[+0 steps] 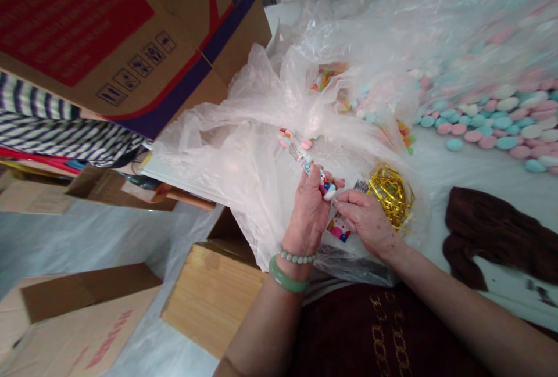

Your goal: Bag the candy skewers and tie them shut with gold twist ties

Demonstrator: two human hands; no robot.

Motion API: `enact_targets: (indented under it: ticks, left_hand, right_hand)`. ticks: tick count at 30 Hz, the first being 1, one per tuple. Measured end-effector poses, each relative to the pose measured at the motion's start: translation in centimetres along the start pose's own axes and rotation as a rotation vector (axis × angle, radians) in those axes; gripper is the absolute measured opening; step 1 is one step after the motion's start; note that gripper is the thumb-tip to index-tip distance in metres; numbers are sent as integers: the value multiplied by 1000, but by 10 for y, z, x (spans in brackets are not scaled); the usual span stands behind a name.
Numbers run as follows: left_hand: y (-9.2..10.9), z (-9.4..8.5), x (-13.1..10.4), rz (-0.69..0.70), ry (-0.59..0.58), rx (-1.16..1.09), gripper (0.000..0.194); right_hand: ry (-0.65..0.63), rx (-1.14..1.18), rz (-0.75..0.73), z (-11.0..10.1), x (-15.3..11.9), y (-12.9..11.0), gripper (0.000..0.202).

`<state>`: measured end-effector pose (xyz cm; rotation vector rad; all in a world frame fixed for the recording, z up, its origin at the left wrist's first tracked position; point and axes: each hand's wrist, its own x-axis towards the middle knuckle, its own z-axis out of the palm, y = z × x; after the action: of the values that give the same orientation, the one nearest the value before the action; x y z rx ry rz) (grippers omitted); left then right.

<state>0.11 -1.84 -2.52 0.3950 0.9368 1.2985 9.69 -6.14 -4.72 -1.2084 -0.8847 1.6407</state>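
Observation:
My left hand (311, 203), with a beaded bracelet and a green bangle on the wrist, is closed round a small clear packet (300, 156) with coloured print. Pink and white pieces show at its far end. The fingers of my right hand (360, 214) are pinched together at the packet's near end, by a white piece; what they grip is too small to name. Just beyond my right hand lies a heap of gold shredded foil (390, 194). A colourful printed packet (339, 229) rests below my fingers. Crumpled clear plastic (235, 150) spreads under and around both hands.
Many pink, blue and white candy-like pieces (497, 124) cover the right of the table (431, 173), partly under plastic. Dark brown cloth (492, 226) lies at the right. A large carton (187, 28) stands at upper left, near a striped sleeve (56, 127). Open boxes (87, 319) are below left.

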Motion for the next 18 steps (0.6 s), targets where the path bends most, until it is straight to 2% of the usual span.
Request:
enact_targets:
  ticks: [3, 7, 10, 13, 18]
  left_hand:
    - [-1, -1, 1, -91, -36, -37, 24]
    - [5, -2, 0, -206, -22, -22, 29]
    - [11, -3, 0, -206, 15, 6, 33]
    - [14, -3, -1, -154, 30, -19, 33]
    - [17, 2, -6, -143, 55, -37, 31]
  right_hand:
    - [35, -176, -108, -2, 1, 0, 17]
    - [226, -709, -399, -8, -1, 1, 19]
    - [332, -1031, -566, -11, -4, 3, 24]
    - [361, -1182, -708, -10, -7, 7, 25]
    - [324, -1295, -874, -10, -12, 7, 24]
